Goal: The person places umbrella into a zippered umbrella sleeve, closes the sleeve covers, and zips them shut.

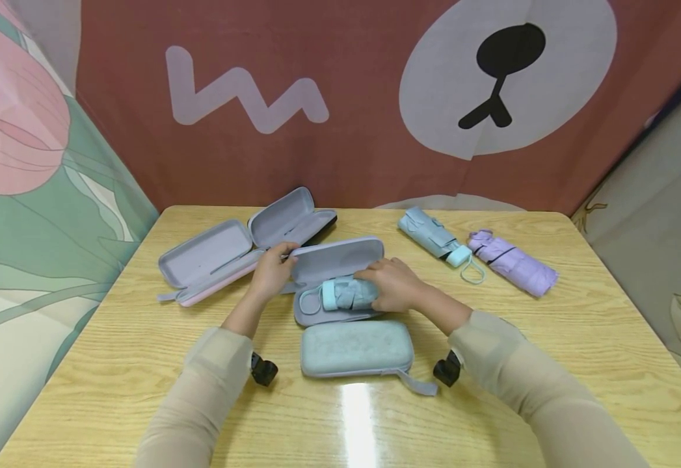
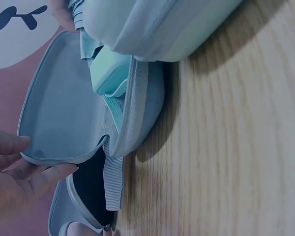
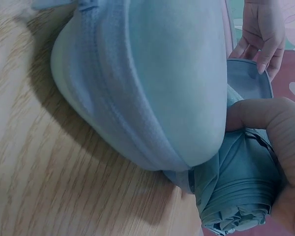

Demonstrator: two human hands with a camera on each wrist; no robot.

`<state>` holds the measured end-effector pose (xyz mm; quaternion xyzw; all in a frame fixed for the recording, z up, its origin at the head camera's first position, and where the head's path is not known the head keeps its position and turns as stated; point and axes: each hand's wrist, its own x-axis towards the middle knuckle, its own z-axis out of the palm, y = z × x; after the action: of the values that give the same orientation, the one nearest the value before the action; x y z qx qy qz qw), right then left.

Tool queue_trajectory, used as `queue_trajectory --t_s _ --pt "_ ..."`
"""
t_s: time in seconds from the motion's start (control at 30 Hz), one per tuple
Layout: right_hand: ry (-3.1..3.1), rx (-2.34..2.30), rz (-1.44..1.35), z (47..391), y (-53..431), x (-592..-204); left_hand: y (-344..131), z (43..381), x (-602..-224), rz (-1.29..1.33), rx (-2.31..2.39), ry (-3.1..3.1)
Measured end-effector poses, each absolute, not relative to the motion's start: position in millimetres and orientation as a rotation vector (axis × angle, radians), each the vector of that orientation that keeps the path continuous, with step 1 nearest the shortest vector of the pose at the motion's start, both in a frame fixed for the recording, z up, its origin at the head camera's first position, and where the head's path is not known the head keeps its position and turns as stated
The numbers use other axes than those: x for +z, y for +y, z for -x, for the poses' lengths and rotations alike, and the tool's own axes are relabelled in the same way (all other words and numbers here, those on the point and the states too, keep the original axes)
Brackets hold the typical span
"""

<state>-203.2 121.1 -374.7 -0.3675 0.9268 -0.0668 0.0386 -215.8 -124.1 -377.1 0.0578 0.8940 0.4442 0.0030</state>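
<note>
An open grey-lined case [image 1: 340, 257] stands in the middle of the table, a folded light-blue umbrella [image 1: 352, 294] lying partly in its lower half. My right hand [image 1: 395, 285] grips the umbrella by its right end; in the right wrist view the thumb and fingers curl round the pleated cloth [image 3: 241, 182]. The umbrella's mint handle [image 2: 110, 71] and its strap loop [image 1: 309, 301] point left. My left hand [image 1: 272, 272] pinches the left edge of the raised lid [image 2: 64, 103] between thumb and fingers. A closed mint case [image 1: 356, 348] sits just in front.
Two more open cases, one pink-sided [image 1: 211, 260] and one dark-sided [image 1: 293, 218], lie at the back left. A blue umbrella [image 1: 430, 234] and a purple umbrella [image 1: 512, 263] lie at the back right. A printed cloth wall [image 1: 363, 162] rises behind the table.
</note>
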Motion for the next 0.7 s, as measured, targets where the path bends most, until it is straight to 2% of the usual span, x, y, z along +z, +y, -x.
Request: queue_trajectory --t_s 0.7 --pt "2.797 -0.223 1.186 206.9 110.8 -377.7 -118.5 218.6 -378.1 -0.229 1.37 2.838"
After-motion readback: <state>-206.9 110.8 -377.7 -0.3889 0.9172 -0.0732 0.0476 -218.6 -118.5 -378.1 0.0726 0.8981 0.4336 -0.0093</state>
